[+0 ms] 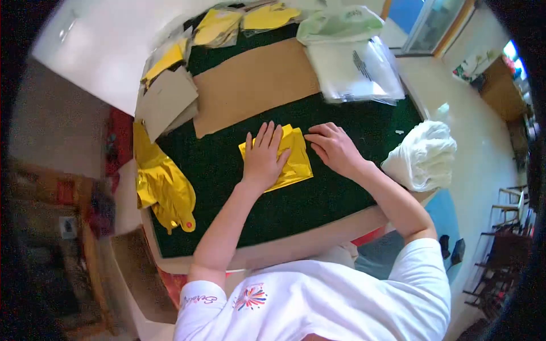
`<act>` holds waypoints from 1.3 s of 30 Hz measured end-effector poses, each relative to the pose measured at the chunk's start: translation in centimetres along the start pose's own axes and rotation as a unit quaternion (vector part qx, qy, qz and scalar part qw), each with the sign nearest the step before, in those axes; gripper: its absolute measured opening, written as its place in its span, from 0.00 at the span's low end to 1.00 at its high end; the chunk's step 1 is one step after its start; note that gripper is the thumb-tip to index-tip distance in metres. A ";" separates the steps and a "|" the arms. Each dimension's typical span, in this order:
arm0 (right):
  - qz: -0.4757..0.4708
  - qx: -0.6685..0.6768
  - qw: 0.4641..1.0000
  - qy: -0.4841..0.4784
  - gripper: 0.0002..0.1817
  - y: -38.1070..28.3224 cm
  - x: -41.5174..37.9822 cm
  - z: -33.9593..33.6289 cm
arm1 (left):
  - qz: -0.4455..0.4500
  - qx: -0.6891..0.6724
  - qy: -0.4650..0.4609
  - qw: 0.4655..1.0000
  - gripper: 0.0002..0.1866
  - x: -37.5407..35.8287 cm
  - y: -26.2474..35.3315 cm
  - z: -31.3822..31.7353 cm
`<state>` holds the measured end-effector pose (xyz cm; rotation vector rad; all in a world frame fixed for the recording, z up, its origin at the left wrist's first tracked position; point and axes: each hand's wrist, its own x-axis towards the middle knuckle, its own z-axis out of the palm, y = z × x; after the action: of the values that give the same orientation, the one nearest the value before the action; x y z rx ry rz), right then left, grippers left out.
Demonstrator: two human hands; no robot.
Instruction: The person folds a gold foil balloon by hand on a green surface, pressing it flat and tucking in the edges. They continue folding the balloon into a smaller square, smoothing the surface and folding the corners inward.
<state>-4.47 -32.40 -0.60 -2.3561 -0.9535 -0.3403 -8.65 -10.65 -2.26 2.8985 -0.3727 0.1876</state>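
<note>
A folded piece of shiny yellow foil (297, 165) lies on the dark green cloth in the middle of the table. My left hand (263, 156) rests flat on its left part, fingers stretched and slightly spread. At the foil's upper right edge is my right hand (335, 149), its fingers bent and drawn together. Whether a bit of foil sits between those fingertips I cannot make out. More yellow foil (165, 187), crumpled and uninflated like flat foil balloons, hangs over the table's left edge, with a rounded tab bearing a red dot.
Behind my hands lies a brown cardboard sheet (259, 82). Grey cards (168, 102) and bagged yellow pieces (217, 27) line the left and far edges. Clear plastic bags (358, 71) and a greenish bag (341, 25) lie far right; a white bundle (424, 156) sits at the right edge.
</note>
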 end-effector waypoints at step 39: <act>-0.127 -0.017 0.980 -0.150 0.19 0.5 -3.8 -3.2 | -0.016 -0.049 -0.031 0.998 0.26 0.4 0.1 -0.4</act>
<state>-6.89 -36.69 0.11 -2.3616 -1.4066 -0.0964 -8.33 -10.74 -1.81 2.8159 -0.3344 0.0722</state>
